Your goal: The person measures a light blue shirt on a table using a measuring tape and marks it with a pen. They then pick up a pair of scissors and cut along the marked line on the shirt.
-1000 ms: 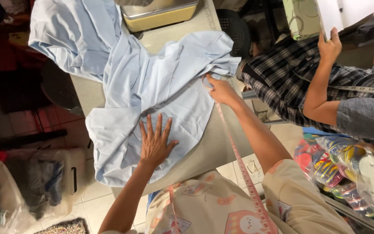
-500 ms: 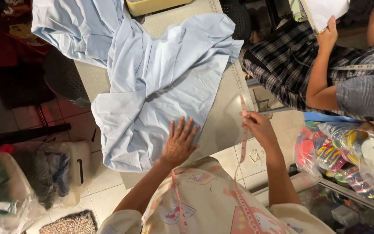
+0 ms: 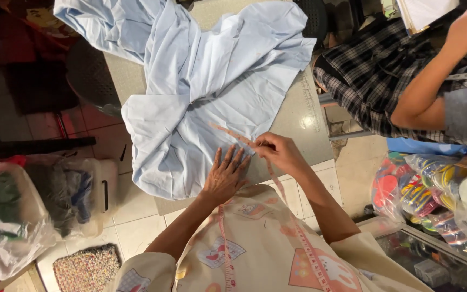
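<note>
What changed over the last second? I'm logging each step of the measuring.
The right hand came back from the cloth's far edge to beside the left hand, now pinching the tape measure across the light blue cloth. The left hand stayed flat on the cloth.

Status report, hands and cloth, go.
Left hand flat on pale blue cloth. Right hand pinching pink measuring tape across it. Nothing blocking; another person's arm apart.

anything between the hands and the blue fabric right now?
Nothing visible. The left hand lies flat on the light blue fabric; the right hand pinches a measuring tape stretched over the fabric, beside the left.
</note>
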